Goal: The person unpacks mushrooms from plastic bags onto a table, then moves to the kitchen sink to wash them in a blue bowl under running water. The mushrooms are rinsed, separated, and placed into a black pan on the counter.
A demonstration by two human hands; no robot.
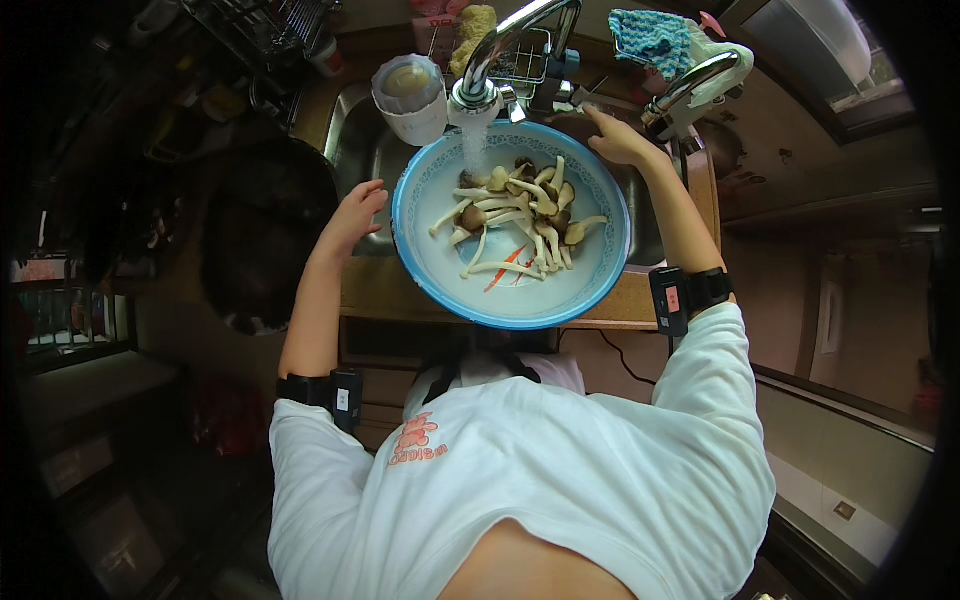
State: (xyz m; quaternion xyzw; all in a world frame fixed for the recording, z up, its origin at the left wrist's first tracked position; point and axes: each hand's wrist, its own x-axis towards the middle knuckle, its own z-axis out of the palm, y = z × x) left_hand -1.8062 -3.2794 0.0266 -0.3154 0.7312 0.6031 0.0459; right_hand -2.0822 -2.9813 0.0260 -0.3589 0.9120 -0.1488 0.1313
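Note:
A blue-rimmed enamel-style basin (420, 262) rests over the sink, holding several brown-capped mushrooms (525, 210) with long pale stems. Water (474, 146) runs onto them from a chrome faucet (480, 71) fitted with a white filter unit (411, 101). Just outside the basin's left rim, my left hand (360, 214) hovers with nothing in it, its fingers apart. Beyond the upper right rim, my right hand (621, 141) holds nothing visible. Its index finger stretches towards the faucet's base; whether it touches anything there I cannot tell.
A metal sink (360, 142) shows around the basin, set in a brown countertop (375, 296). To the left is a large dark wok (262, 225). A wire rack (525, 71) with a yellow scrubber (472, 34), a blue cloth (652, 41) and a second curved tap (697, 79) stand behind.

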